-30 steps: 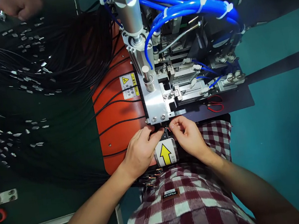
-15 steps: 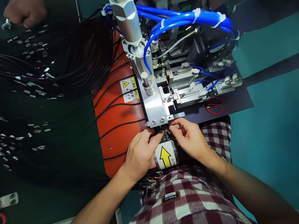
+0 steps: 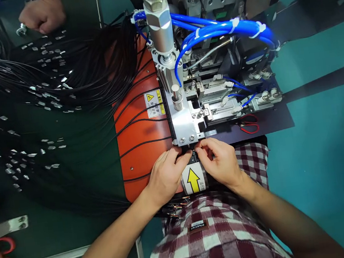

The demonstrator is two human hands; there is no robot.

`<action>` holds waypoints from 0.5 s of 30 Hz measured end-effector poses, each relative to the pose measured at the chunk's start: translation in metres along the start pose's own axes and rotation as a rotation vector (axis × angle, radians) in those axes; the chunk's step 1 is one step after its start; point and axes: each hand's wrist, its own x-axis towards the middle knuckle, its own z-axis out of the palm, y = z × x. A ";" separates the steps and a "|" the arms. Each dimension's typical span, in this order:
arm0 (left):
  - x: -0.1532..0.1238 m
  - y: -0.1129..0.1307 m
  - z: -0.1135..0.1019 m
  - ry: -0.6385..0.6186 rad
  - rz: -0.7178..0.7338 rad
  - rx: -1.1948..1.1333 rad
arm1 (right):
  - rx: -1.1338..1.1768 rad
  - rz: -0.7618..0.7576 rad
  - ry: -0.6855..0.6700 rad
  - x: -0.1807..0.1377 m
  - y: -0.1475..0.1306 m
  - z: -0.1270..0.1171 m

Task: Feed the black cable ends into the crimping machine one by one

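At the near end of the machine's metal block [image 3: 181, 125], my left hand [image 3: 167, 174] is closed, thumb and fingertips pinching a cable that they mostly hide. Facing it, my right hand [image 3: 222, 158] pinches the tiny wire ends [image 3: 194, 150] of that cable between thumb and forefinger. Both sets of fingertips almost meet over a small black fixture [image 3: 192, 159]. Just below lies a white label with a yellow arrow [image 3: 193, 180]. Black cables [image 3: 145, 142] run across the orange cover [image 3: 135, 155] on the left toward the block.
Bundles of black cables [image 3: 89, 78] with shiny ends spread over the dark table [image 3: 76, 218]. Stripped cable ends [image 3: 177, 206] lie by my lap. Blue air tubes [image 3: 225, 29] arch over the machine. Red-handled scissors [image 3: 250, 125] rest at right. Another person's fist [image 3: 43, 15] is at upper left.
The whole view has shifted a little, so the machine and table sit further right. My hands stay at the fixture; the coloured wires between the fingertips show less now.
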 end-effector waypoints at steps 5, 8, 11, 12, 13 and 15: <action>0.000 0.000 0.000 -0.005 0.004 -0.006 | -0.093 -0.044 0.051 -0.003 -0.002 0.001; -0.001 0.000 0.000 -0.009 0.003 -0.016 | 0.076 0.103 0.016 -0.002 -0.001 0.001; -0.001 0.000 0.000 -0.018 0.000 -0.020 | 0.294 0.284 -0.044 0.001 0.003 0.003; -0.001 0.000 0.000 -0.023 0.002 -0.018 | 0.368 0.343 -0.064 0.002 0.005 0.003; -0.001 0.000 -0.001 -0.029 0.005 -0.017 | 0.447 0.403 -0.085 0.004 0.007 0.004; -0.001 0.000 -0.001 -0.041 0.007 -0.011 | 0.608 0.520 -0.132 0.007 0.011 0.005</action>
